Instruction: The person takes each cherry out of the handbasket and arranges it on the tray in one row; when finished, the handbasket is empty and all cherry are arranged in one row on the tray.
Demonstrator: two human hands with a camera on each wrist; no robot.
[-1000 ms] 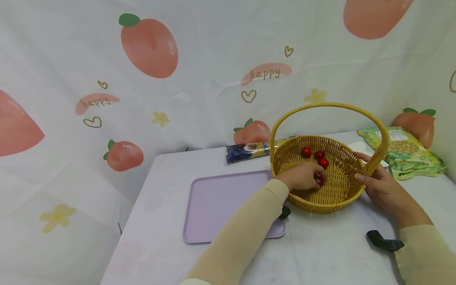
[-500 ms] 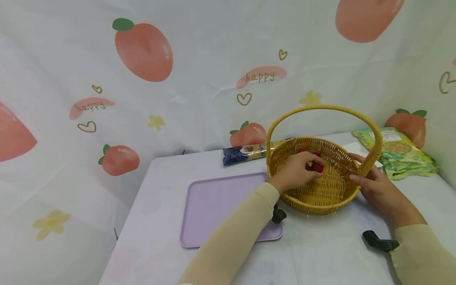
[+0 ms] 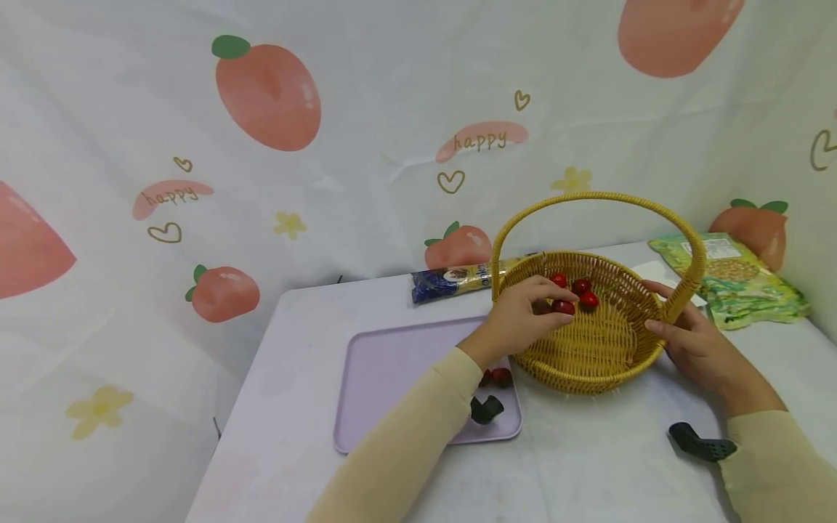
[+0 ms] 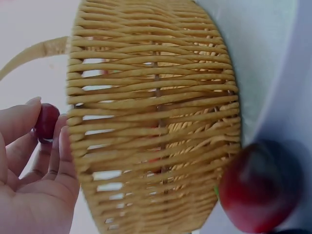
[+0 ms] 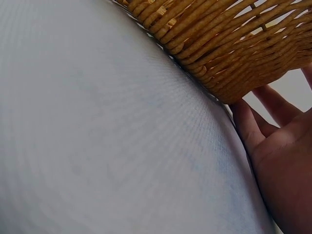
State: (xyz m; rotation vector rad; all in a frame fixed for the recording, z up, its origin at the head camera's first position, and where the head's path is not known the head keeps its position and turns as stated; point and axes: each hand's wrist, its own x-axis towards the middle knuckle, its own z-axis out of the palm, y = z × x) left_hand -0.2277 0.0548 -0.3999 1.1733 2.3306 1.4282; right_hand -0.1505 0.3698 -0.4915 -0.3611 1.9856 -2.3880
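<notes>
A round yellow wicker basket (image 3: pixel 608 356) with a tall arched handle stands on the right part of the table. My left hand (image 3: pixel 516 319) pinches a small dark red fruit (image 3: pixel 564 307) between thumb and fingertips over the basket's left side. The left wrist view shows this fruit (image 4: pixel 47 122) level with the rim. Three more red fruits (image 3: pixel 588 300) lie in the basket toward the back. My right hand (image 3: pixel 700 349) holds the basket's right rim beside the handle base, thumb on the near side. Red fruits (image 3: pixel 501 377) also sit on the lilac tray (image 3: pixel 392 385), partly hidden by the left sleeve.
Behind the basket lies a long blue and yellow packet (image 3: pixel 451 282). A flat green and yellow bag (image 3: pixel 732 272) is at the far right, with a white sheet (image 3: pixel 654 272) partly behind the basket. A printed cloth backdrop (image 3: pixel 366 145) hangs behind the table.
My left hand has lifted the red fruit from the basket's floor and moved left toward its rim. Fruits on the tray have come into sight. The right hand keeps its hold.
</notes>
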